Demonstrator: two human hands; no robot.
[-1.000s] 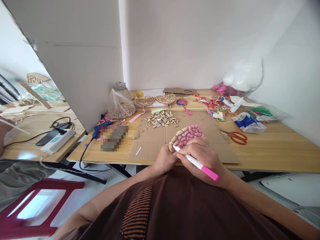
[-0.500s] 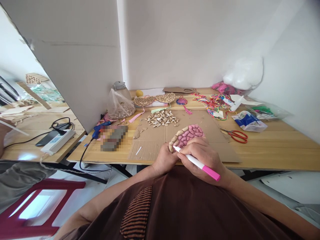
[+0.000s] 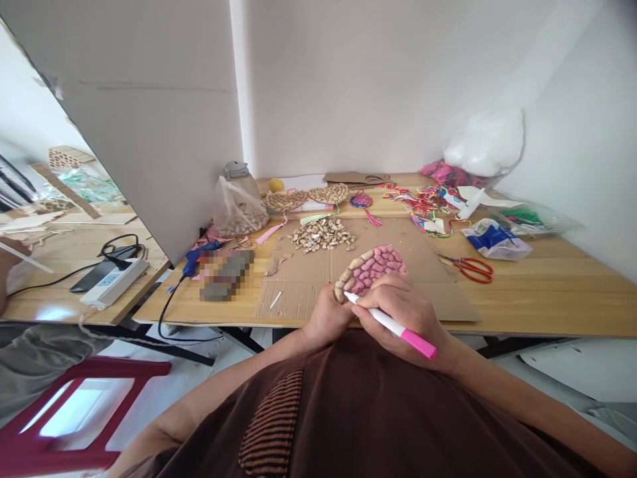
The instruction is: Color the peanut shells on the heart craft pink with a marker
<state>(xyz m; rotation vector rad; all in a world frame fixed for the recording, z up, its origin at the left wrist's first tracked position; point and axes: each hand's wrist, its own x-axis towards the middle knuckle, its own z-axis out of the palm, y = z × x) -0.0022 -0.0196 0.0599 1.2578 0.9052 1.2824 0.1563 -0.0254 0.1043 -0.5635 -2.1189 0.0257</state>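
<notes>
Colouring a peanut-shell heart (image 3: 371,269) at the desk (image 3: 547,299) edge. Left hand (image 3: 326,317) grips its lower rim; right hand (image 3: 403,312) pinches a pink marker (image 3: 393,326), tip on the rim. Most shells are pink; the left border shells remain bare.

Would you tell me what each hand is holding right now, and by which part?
The right hand grips a pink marker near its tip end. The left hand holds the peanut-shell piece by its near lower edge.
</notes>
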